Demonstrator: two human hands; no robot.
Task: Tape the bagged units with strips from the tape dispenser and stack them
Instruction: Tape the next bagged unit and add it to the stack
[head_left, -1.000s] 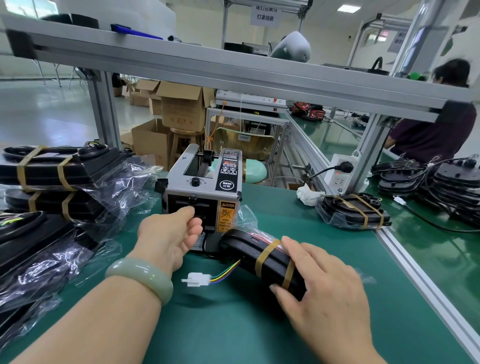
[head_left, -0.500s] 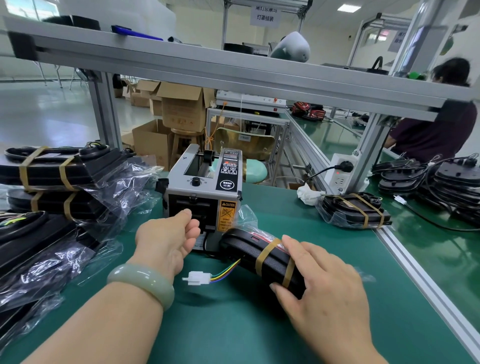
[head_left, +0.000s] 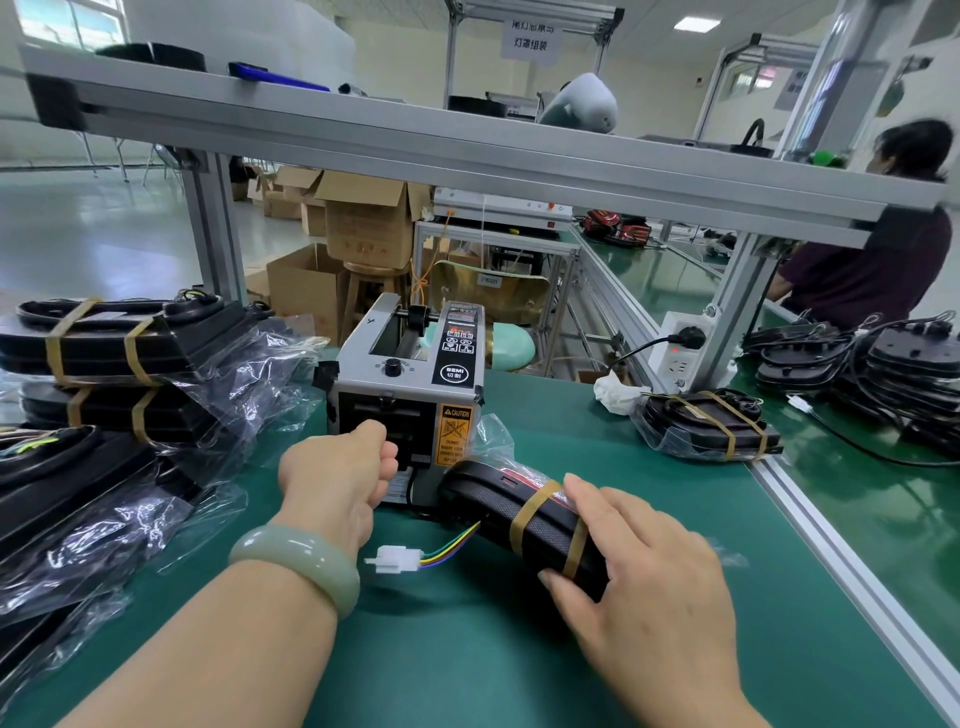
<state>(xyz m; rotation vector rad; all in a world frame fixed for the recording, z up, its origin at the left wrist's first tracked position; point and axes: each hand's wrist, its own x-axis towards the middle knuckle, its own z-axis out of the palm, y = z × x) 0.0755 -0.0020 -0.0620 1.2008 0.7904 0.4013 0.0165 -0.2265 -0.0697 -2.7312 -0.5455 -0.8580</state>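
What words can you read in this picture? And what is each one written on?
"CAUTION": orange label on the dispenser.
"SEMI", with "切割" under it: black oval on the dispenser's top.
"灯罩组装": hanging sign; its upper line is blurred.
Too small to read: the print under "CAUTION", the dispenser's other top stickers, and the chair's tag.

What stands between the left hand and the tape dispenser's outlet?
Nothing visible: the left hand is at the front outlet of the grey box-shaped tape dispenser, fingers curled; the bagged black unit lies off to the right.
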